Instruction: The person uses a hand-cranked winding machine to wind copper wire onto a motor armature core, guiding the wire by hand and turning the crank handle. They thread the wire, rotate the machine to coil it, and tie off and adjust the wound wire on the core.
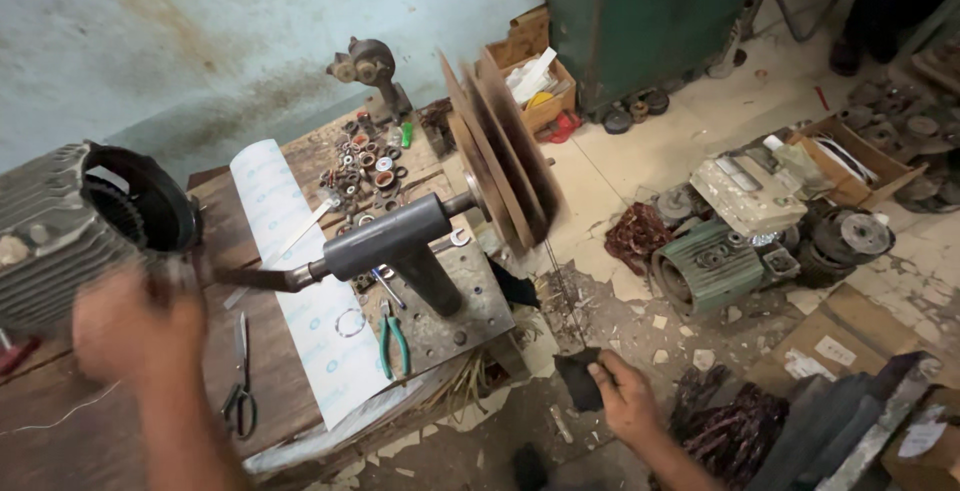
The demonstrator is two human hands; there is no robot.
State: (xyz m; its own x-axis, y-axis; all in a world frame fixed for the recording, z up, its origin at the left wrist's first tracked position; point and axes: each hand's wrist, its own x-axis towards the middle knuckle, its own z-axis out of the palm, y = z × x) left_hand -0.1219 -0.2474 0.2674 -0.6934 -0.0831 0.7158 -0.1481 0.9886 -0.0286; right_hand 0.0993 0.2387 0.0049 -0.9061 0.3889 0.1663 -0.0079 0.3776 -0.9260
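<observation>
A workbench (pixel 270 371) fills the left side, with a winding machine (pixel 400 241) mounted at its right end. A crank handle (pixel 255 278) extends left from the machine, and wooden discs (pixel 500 156) are fixed on its shaft to the right, overhanging the floor. A motor casing (pixel 85 226) is set on the bench's far left. A sheet of paper (pixel 300 281) is laid across the bench beneath the handle, with scissors (pixel 240 376) to its left and pliers (pixel 393 341) to its right. Small rings (pixel 362 163) are scattered behind the machine. On the floor to the right, another motor (pixel 710 266) is placed beside cardboard boxes (pixel 850 156).

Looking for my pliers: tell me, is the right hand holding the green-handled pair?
No: the green-handled pliers lie on the bench, while the right hand grips a dark cloth.
</observation>
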